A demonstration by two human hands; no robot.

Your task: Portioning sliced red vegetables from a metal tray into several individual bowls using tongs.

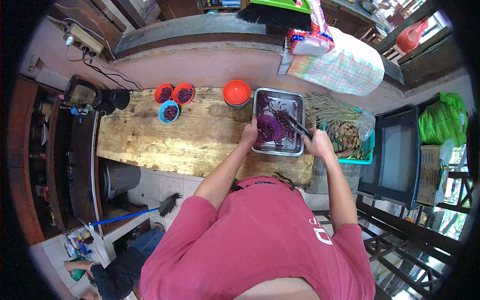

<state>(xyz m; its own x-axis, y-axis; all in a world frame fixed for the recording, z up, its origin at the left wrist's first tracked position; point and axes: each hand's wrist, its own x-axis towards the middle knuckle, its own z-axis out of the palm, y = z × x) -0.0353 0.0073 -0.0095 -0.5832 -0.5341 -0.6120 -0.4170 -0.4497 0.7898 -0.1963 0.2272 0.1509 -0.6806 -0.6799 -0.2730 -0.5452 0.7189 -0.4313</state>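
Observation:
My left hand (249, 133) grips the rim of a purple bowl (276, 127) that holds dark purple shredded pieces, over the left side of a rectangular metal tray (277, 150). My right hand (318, 143) is closed on black-handled tongs (299, 126), whose tips reach into the purple shreds (282, 117) in the tray. Left of the tray stand stacked bowls with an orange-red one (236, 92) on top. Farther left, two orange-red bowls (184, 93) and a light blue bowl (168, 112) each hold purple shreds.
A turquoise basket (366, 152) with roots and long stalks is right of the tray. A checked cloth (337, 67) and a brush (277, 15) lie on the ledge. A power strip (85, 37) with cords hangs at left. Another person's sleeve (112, 277) shows at lower left, near a blue-handled broom (125, 216).

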